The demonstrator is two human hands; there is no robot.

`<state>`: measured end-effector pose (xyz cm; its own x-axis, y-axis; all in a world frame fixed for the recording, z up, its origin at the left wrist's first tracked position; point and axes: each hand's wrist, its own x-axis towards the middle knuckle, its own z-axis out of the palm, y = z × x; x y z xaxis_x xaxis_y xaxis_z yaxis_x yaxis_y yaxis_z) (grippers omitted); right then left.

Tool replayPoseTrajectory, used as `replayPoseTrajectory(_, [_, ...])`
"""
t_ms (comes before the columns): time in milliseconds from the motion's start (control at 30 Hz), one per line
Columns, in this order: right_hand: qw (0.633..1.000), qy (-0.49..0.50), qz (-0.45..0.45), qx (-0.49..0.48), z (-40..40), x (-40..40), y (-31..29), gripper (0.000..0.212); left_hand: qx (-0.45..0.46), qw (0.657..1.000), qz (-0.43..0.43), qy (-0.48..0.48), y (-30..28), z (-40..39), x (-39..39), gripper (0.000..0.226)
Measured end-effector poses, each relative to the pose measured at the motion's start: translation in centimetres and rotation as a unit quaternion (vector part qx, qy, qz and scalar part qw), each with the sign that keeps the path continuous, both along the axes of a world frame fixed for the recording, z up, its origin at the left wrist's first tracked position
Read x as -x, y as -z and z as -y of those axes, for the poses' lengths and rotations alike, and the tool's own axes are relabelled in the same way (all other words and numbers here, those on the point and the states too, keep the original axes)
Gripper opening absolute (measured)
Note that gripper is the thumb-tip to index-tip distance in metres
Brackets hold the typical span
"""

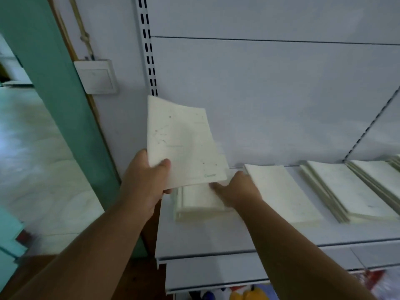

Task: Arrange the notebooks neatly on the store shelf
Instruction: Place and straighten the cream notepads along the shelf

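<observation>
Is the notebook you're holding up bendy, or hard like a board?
Probably bendy: the notebook looks thin and its top edge curves. Likely light too, since the left hand holds it up by one corner alone.

A single view is given, taken from a head-worn wide-angle camera. The scene is looked at forward and downward, onto the grey shelf (238,237), which is seen at close range, within arm's reach, with both forearms entering from the bottom edge. The shelf's back panel is faced almost squarely. Left of the shelf, a green door frame (54,83) and pale floor are taken in. Straight lines are bent toward the edges.
</observation>
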<state>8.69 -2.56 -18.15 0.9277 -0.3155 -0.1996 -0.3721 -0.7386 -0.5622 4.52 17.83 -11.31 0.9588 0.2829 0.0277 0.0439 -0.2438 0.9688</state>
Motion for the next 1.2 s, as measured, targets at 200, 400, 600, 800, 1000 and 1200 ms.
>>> replayPoseTrajectory(200, [0.997,-0.051,-0.025,0.051,1.5,-0.8,0.2,0.038,0.043,0.999,0.004,0.029,0.4,-0.6,0.7,0.016])
replayPoseTrajectory(400, [0.966,-0.014,0.170,-0.193,2.1,1.9,-4.0,0.012,-0.023,0.999,0.005,0.037,-0.2,0.4,0.6,0.021])
replayPoseTrajectory(600, [0.837,-0.017,0.108,-0.536,4.9,5.1,-7.5,0.033,-0.040,0.992,-0.024,0.116,-0.5,5.5,-0.1,0.025])
replayPoseTrajectory(800, [0.922,0.112,0.162,-0.333,12.3,6.0,-6.8,0.035,-0.083,0.975,0.003,0.205,1.0,13.7,0.1,0.019])
replayPoseTrajectory(1000, [0.967,0.116,0.156,-0.166,24.1,6.0,-5.3,0.028,-0.131,0.957,-0.021,0.259,2.6,25.5,-0.2,0.019])
replayPoseTrajectory(1200, [0.988,0.088,0.118,-0.041,42.2,3.8,-3.2,0.030,-0.142,0.943,-0.075,0.291,4.5,43.0,-1.1,0.017])
